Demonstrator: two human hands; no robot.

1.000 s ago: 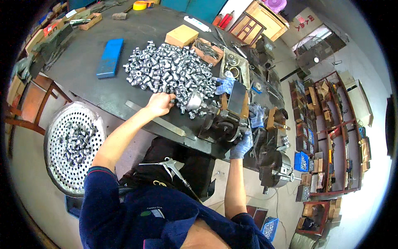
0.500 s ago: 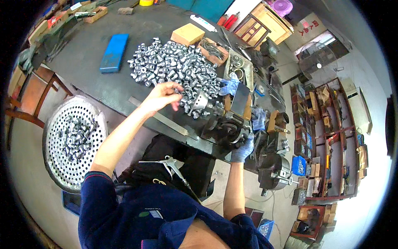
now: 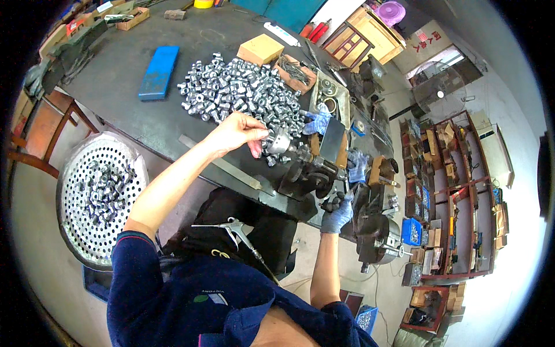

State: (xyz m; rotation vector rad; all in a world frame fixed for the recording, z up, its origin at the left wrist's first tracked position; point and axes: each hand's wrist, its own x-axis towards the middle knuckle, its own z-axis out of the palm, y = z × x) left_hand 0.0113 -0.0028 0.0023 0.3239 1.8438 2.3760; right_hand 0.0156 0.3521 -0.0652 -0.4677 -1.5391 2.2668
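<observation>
My bare left hand (image 3: pixel 238 136) is closed in a pinch at the face of a silver round chuck (image 3: pixel 280 142). Whatever its fingertips hold there is too small and hidden to make out. The chuck sits on a dark bench-mounted machine (image 3: pixel 309 176). My right hand (image 3: pixel 337 215), in a blue glove, wraps around a dark knobbed handle (image 3: pixel 330 205) at the near right end of this machine. Just beyond my left hand lies a large pile of silver metal fittings (image 3: pixel 231 89) on the dark workbench (image 3: pixel 124 118).
A perforated metal tray (image 3: pixel 70 196) with more fittings stands at the left. A blue flat box (image 3: pixel 158 74) and a yellow block (image 3: pixel 261 48) lie by the pile. An air gun (image 3: pixel 238 230) rests over my lap. Metal shelving (image 3: pixel 457 196) stands at the right.
My left hand has moved right, from the edge of the pile to the chuck's face. My right hand has shifted slightly, and the dark handle now shows at its fingers.
</observation>
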